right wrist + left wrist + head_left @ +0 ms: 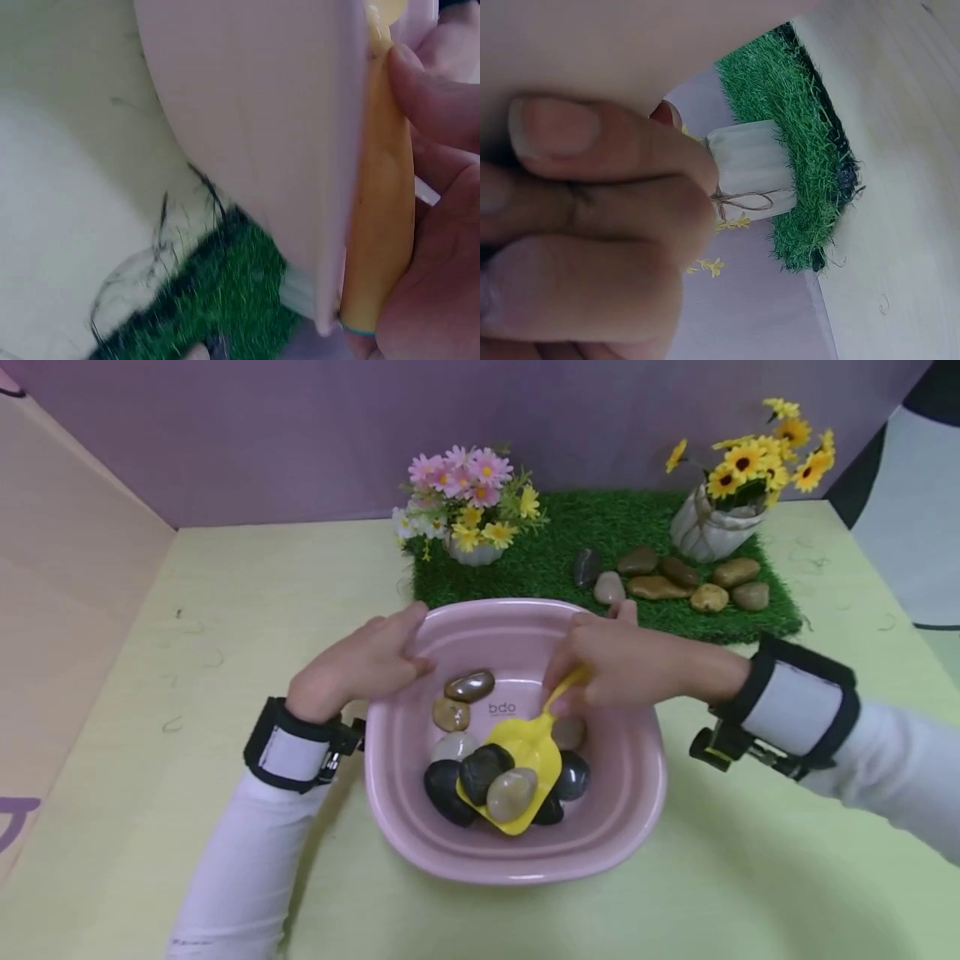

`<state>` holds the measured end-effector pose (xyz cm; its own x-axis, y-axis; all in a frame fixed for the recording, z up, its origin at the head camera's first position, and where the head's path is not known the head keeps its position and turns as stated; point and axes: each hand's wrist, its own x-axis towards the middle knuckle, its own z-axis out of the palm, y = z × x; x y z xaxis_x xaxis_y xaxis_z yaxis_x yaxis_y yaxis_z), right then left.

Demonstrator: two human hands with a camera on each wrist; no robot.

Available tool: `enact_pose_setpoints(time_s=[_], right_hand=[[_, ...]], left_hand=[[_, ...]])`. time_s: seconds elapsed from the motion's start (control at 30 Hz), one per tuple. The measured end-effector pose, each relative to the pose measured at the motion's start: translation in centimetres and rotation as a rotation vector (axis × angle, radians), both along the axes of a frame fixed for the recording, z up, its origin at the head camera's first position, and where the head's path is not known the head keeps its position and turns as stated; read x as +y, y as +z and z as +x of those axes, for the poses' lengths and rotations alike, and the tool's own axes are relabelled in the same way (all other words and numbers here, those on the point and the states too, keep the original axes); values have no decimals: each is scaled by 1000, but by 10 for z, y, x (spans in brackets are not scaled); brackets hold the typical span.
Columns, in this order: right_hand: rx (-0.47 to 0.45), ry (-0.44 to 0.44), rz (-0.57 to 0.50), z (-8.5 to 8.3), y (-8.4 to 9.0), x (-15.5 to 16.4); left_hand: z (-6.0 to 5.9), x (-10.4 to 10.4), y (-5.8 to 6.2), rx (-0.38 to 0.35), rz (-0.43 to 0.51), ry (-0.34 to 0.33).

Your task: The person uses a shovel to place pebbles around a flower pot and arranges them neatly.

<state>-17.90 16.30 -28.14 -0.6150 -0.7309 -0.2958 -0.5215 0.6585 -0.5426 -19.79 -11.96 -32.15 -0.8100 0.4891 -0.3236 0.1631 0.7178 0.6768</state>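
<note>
- Head view: my right hand [622,664] grips the handle of the yellow plastic toy shovel [525,760], whose blade sits inside the pink plastic basin [637,793] carrying a dark smooth pebble [483,771] and a beige smooth pebble [512,793]. My left hand [360,664] rests straight-fingered on the basin's far-left rim.
- Left wrist view: my fingers [592,195] fill the frame; beyond them stands a white ribbed vase [750,169] on the green artificial-grass mat [795,112].
- Right wrist view: my fingers [442,97] curl round the shovel's handle beside the basin's wall.

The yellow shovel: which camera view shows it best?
The head view shows it best: the whole yellow shovel appears there, two stones on its blade, inside the pink basin, held by the right hand. The right wrist view shows only its handle beside the basin wall. The left wrist view shows none of it.
</note>
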Motion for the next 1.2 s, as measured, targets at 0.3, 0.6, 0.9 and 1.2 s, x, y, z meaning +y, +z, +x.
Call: enact_pose_setpoints(time_s=[0.3, 0.6, 0.9, 1.2], right_hand=[[42, -157, -4, 30, -5, -3], [160, -257, -84, 60, -8, -14], [460, -310, -79, 86, -24, -18], [799, -196, -43, 95, -40, -15]], left_hand=[[-2, 1, 2, 14, 7, -14], [-1, 0, 1, 12, 3, -2], [0, -1, 0, 3, 10, -8], [-1, -1, 0, 11, 17, -7]])
